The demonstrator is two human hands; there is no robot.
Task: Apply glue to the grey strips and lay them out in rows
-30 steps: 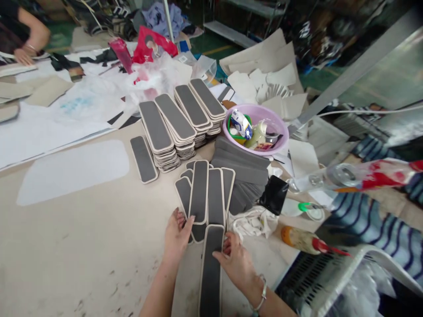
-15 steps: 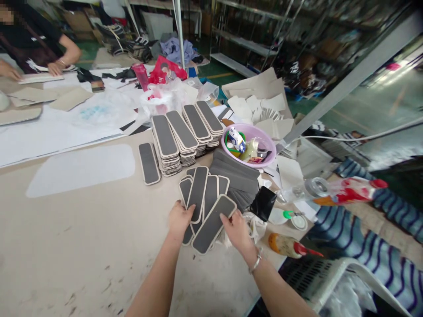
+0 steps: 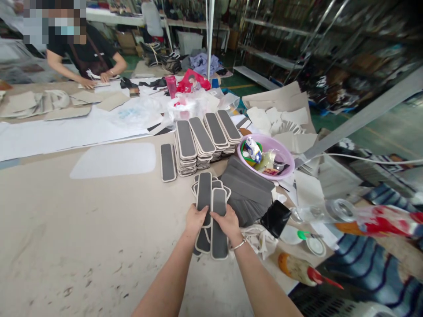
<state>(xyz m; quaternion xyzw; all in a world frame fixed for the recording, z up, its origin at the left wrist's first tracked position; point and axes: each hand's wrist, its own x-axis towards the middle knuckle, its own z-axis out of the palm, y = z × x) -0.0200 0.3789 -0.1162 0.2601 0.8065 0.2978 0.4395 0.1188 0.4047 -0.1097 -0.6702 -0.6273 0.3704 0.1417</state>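
Observation:
My left hand [image 3: 196, 217] grips the lower part of a grey panel with a pale border [image 3: 204, 191]. Beside it, my right hand [image 3: 228, 222] is closed on a second grey panel [image 3: 218, 237], held nearly parallel and slightly lower. More such panels [image 3: 201, 243] lie fanned out beneath both. Beyond them stand several tall stacks of the same panels [image 3: 187, 138], with a shorter stack [image 3: 168, 163] at their left. Dark grey sheets [image 3: 246, 189] are piled to the right of my hands.
A pink basin [image 3: 289, 165] of small items stands right of the stacks. Nearer are a black object [image 3: 276, 219], a glue bottle [image 3: 295, 267] with a red nozzle and a clear bottle [image 3: 307, 215]. Across the table, a person [image 3: 89, 55] handles pale pieces. A metal pole [image 3: 363, 116] slants at right.
The right panel has turned from slanted to nearly upright in view and come alongside the left one, which has also straightened. The camera view has shifted left, showing more of the other person.

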